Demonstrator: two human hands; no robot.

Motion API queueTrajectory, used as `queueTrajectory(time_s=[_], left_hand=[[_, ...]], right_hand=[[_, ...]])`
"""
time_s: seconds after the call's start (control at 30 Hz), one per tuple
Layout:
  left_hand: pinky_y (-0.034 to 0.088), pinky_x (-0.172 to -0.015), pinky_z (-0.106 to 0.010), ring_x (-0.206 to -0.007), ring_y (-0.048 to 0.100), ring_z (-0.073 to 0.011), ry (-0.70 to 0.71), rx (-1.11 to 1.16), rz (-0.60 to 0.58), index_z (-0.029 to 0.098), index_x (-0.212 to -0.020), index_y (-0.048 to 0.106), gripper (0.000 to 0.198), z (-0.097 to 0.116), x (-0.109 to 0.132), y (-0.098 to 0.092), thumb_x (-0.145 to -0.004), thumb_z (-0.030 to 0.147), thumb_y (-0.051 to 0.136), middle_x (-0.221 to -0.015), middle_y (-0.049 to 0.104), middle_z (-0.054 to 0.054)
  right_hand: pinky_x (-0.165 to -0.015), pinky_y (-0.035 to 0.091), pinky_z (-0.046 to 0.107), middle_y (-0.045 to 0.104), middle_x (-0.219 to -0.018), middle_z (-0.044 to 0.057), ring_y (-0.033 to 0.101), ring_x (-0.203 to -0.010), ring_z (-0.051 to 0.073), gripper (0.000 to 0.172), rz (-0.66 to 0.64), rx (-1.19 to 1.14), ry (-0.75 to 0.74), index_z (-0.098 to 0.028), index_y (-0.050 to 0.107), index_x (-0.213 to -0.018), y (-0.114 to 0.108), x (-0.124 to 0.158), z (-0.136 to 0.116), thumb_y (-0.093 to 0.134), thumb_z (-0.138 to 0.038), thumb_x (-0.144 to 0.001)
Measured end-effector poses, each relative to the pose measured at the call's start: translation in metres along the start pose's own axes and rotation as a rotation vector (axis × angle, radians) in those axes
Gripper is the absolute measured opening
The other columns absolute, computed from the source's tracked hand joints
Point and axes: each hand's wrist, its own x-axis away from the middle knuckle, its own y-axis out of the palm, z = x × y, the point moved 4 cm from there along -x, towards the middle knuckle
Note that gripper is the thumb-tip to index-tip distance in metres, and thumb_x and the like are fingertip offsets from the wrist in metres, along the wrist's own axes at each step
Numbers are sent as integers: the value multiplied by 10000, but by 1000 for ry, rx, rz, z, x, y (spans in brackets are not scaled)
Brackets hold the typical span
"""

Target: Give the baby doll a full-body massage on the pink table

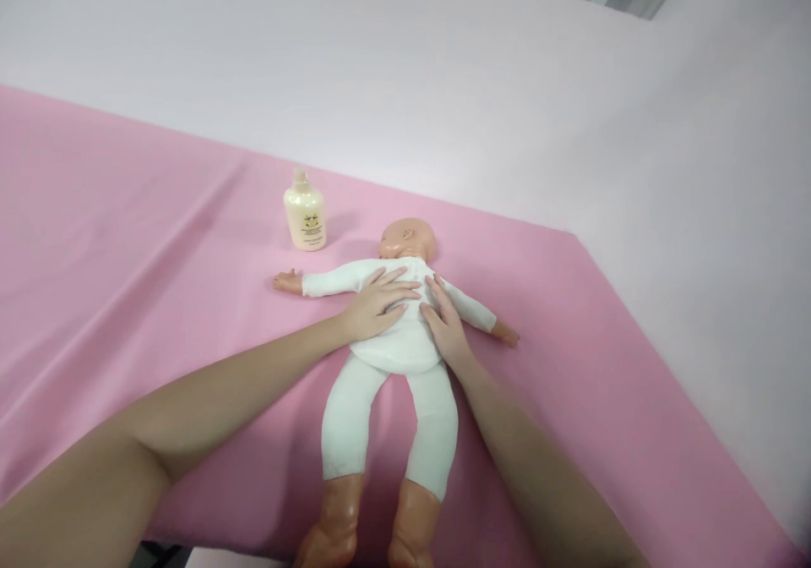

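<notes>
A baby doll (405, 352) in a white suit lies face down, its head turned to the left and its arms spread wide. My left hand (375, 306) rests on the left of its back, fingers stretched out and apart across the cloth. On the right side of the back lies my right hand (447, 324), its fingers extended upward and slightly spread. Both hands touch the doll without gripping it. The doll's bare feet reach the bottom edge of the view.
A pale yellow bottle (307, 217) with a label stands upright beyond the doll's left-hand arm. Pink cloth (158, 297) covers the table, with folds at the left. A white wall (380, 69) rises behind it.
</notes>
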Motion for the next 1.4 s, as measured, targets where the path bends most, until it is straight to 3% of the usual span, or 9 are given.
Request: queueTrajectory(time_s=[0.47,1.4], left_hand=[[81,-1264,-564,-1537,287,-250,-2,12,5,278,-1264,680,387,2,0,-2,-973,294,425,-1478,585,-3],[90,-1265,-558,-1533,297,-248,10,7,18,263,-1263,680,382,1,0,0,-973,303,434,-1481,581,-12]], right_hand=[[-1337,142,384,235,-1670,-34,171,-1592,179,650,-8,2,14,-270,440,-1535,0,0,-3,518,-417,-907],[-1338,115,377,186,-1682,-33,147,-1597,175,705,-26,45,25,-260,375,-1580,0,0,-2,502,-461,-917]])
